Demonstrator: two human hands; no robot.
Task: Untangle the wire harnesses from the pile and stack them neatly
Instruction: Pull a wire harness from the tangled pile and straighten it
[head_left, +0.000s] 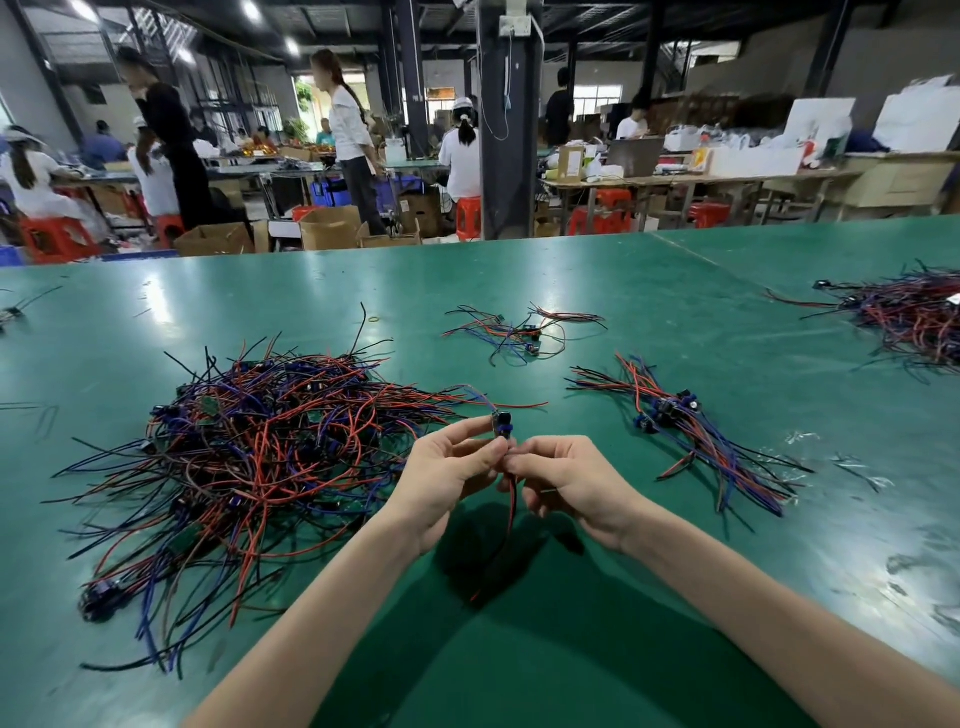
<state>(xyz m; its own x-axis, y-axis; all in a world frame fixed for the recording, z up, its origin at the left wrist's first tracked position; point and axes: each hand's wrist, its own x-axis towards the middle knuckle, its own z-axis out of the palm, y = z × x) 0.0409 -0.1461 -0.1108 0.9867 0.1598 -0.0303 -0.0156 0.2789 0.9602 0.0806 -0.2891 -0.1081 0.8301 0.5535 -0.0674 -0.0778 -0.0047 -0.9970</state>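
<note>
Both hands pinch one harness (503, 431): left hand (451, 475), right hand (569, 480). Neat stack (691, 431) lies right, nearer right hand; wires run diagonally.

A factory assembly hall: a long green bench (675, 312), wire harnesses (249, 457) heaped left of the left grip (452, 473), workers (462, 156) on red stools (469, 215), cardboard boxes (330, 226), a dark column (506, 156).

Green table (675, 291), red, blue and black wires in the pile (260, 457), red stools (602, 210), brown cardboard boxes (327, 226)
</note>
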